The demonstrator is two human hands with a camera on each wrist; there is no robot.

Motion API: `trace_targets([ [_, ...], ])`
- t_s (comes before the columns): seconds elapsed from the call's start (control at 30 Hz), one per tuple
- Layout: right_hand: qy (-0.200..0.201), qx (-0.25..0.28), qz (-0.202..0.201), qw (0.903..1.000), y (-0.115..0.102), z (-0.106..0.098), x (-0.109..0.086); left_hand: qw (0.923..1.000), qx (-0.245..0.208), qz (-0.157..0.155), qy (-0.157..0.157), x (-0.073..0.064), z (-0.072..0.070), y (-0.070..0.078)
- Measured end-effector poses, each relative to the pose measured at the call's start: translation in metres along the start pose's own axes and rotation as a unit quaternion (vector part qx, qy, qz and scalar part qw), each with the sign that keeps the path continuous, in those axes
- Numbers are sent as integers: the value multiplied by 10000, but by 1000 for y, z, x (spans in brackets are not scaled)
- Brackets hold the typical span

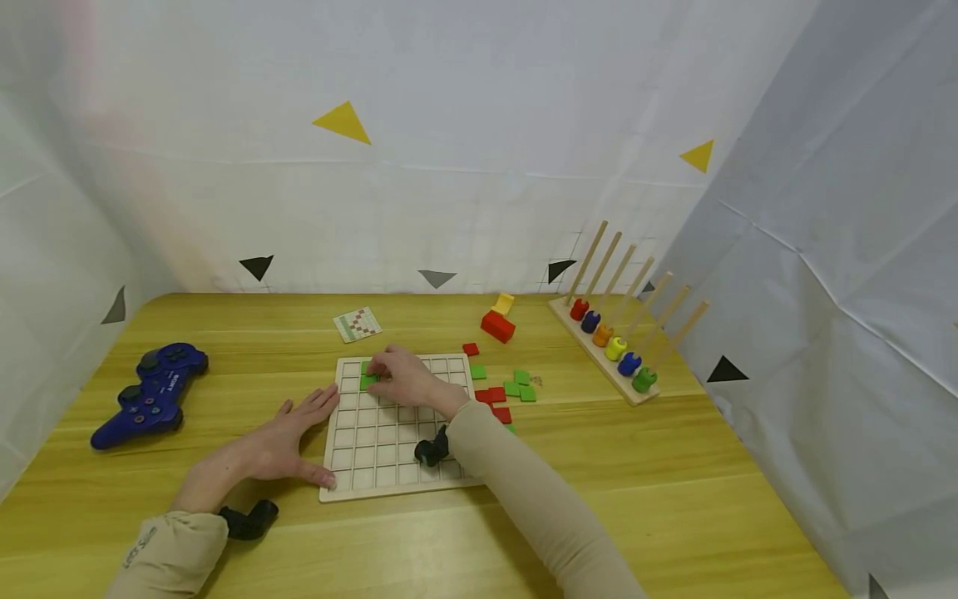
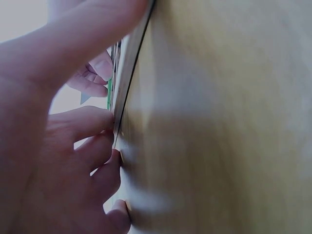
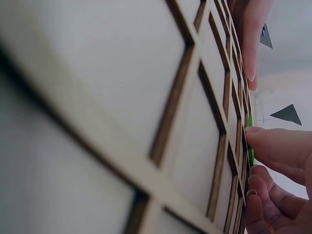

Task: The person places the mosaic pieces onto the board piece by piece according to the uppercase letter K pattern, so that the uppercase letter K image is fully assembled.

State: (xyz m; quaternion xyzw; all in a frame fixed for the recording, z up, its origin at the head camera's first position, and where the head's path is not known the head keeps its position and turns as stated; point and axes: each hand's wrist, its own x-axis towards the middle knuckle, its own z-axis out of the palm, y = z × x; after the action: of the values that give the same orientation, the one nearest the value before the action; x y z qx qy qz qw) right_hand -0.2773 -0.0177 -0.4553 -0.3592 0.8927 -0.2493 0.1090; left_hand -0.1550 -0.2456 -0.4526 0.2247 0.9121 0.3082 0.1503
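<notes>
A wooden grid board [image 1: 342, 462] with square cells lies on the table. My left hand [image 1: 280, 441] spreads along its left side, thumb at the lower left corner and fingertips at the edge; the left wrist view shows those fingers touching table and board. My right hand [image 1: 404, 378] reaches over the board's upper left part, pinching a green square tile [image 3: 250, 151] at the grid between thumb and fingers. In the head view, green tile surface [image 1: 366, 381] shows beside the right fingertips, partly hidden by them.
Loose green tiles [image 1: 527, 393] and red tiles [image 1: 502, 414] lie right of the board. Behind are a patterned card [image 1: 358, 324], a red block [image 1: 497, 326] and a yellow piece [image 1: 504, 304]. A blue game controller [image 1: 153, 395] lies left; a peg stand [image 1: 599, 353] with coloured beads stands right.
</notes>
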Motion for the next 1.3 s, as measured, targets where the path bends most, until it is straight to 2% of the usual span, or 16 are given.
trace_targets([
  [0.37,-24,204,222,9995,-2,-2,-3,10000,-47,0,-25,0,0,-1],
  [0.9,-18,105,175,9998,-4,-5,-4,10000,-70,16,0,0,0,-1],
  [1.13,-362,441,359,9977,-8,-22,-15,9999,-96,108,42,-1,1,-1],
  [1.3,-305,654,292,9970,-6,-42,-35,9999,-56,100,82,-1,1,-1],
])
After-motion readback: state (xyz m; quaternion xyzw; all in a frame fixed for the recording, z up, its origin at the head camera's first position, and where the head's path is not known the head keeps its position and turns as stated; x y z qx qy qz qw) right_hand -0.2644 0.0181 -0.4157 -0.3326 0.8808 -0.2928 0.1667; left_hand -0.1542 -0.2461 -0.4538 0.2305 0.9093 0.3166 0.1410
